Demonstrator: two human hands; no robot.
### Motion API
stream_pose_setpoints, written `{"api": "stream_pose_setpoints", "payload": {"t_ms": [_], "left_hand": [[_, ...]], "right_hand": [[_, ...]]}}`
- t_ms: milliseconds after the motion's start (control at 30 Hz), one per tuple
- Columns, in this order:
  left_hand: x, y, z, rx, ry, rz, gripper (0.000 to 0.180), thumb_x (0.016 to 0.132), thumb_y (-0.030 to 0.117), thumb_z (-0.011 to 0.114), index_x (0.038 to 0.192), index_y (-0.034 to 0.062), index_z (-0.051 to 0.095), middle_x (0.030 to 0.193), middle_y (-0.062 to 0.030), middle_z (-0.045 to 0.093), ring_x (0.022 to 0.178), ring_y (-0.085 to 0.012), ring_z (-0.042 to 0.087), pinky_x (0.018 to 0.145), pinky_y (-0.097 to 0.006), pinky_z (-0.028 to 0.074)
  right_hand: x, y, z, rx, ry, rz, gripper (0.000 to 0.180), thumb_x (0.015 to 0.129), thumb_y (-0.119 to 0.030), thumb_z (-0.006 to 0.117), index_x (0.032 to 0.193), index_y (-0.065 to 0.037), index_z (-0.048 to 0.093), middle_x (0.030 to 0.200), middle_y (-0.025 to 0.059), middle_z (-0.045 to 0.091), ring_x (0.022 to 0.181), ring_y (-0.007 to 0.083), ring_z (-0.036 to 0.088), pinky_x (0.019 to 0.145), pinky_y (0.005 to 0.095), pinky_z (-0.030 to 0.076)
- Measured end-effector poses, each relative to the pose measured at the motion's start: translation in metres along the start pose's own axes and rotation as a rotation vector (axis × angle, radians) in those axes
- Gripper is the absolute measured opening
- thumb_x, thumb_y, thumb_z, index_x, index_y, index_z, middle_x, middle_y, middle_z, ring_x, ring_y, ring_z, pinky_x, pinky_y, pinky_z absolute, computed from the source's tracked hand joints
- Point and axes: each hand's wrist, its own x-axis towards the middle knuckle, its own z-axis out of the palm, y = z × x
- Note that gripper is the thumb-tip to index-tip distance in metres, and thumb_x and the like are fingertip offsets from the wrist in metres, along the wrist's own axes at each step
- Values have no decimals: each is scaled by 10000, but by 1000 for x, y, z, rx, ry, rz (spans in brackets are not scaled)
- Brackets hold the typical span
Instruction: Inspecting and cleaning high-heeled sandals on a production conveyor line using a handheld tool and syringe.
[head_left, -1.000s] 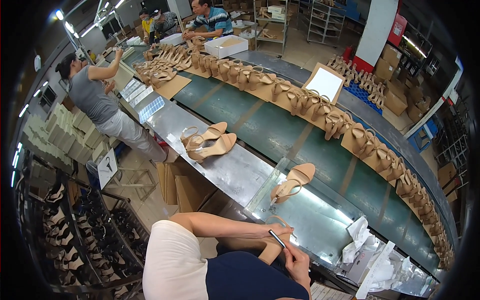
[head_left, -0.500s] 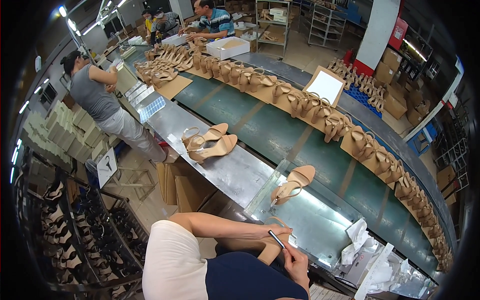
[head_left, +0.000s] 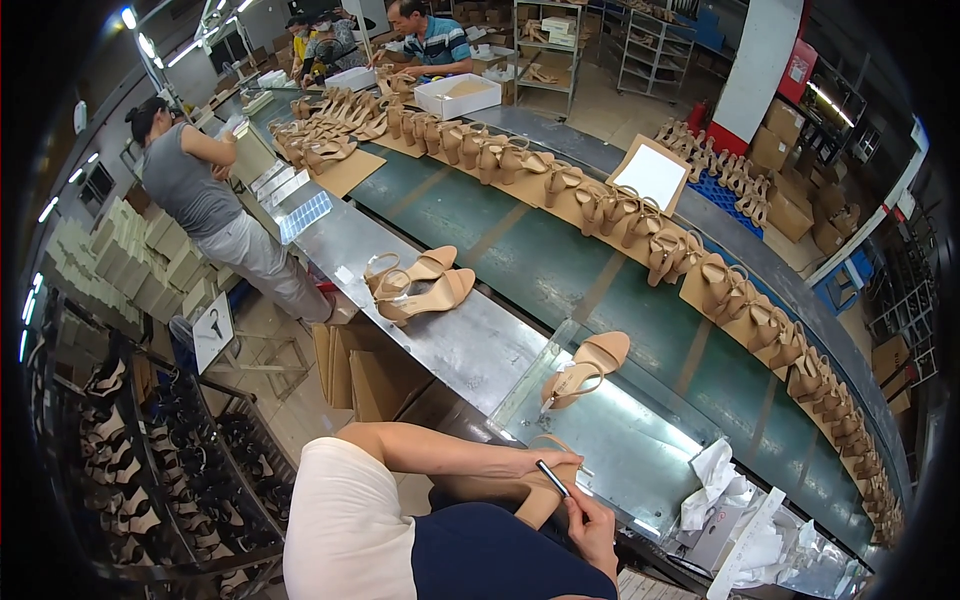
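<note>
Close to my body, my left hand (head_left: 552,464) is closed around a tan heeled sandal (head_left: 540,506), partly hidden by my forearm and fingers. My right hand (head_left: 592,522) grips a slim dark pen-like tool (head_left: 551,478) with a lighter end, and it lies against the sandal. Just beyond my hands, a single tan sandal (head_left: 588,368) rests on the glass-like sheet at the table's edge. Farther left on the metal table (head_left: 480,352), a pair of tan sandals (head_left: 425,290) stands side by side.
A green conveyor belt (head_left: 540,255) runs past the table, with rows of tan sandals (head_left: 600,205) on cardboard along its far side. Crumpled white paper (head_left: 715,480) lies to my right. A co-worker (head_left: 190,180) stands at left; others work at the back. Shoe racks (head_left: 150,470) fill the lower left.
My hands, the sandal and the tool look almost unmoved. At the back, the person in the striped shirt has shifted posture slightly.
</note>
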Motion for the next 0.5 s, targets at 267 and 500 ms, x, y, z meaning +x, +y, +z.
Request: {"api": "stream_pose_setpoints", "payload": {"t_ms": [267, 500], "left_hand": [[4, 2, 1, 23, -96, -66, 455, 814, 514, 535, 883, 66, 571, 749, -76, 616, 574, -155, 602, 492, -252, 488], [-14, 2, 6, 80, 25, 59, 486, 826, 517, 533, 930, 44, 577, 820, -79, 616, 672, -159, 609, 563, -262, 485]], "right_hand": [[2, 1, -3, -3, 13, -22, 222, 818, -49, 581, 1034, -47, 632, 754, 148, 643, 604, 199, 603, 574, 267, 456], [6, -4, -8, -39, -48, -11, 221, 809, -46, 584, 1025, -58, 635, 738, 154, 627, 560, 235, 570, 560, 281, 451]]}}
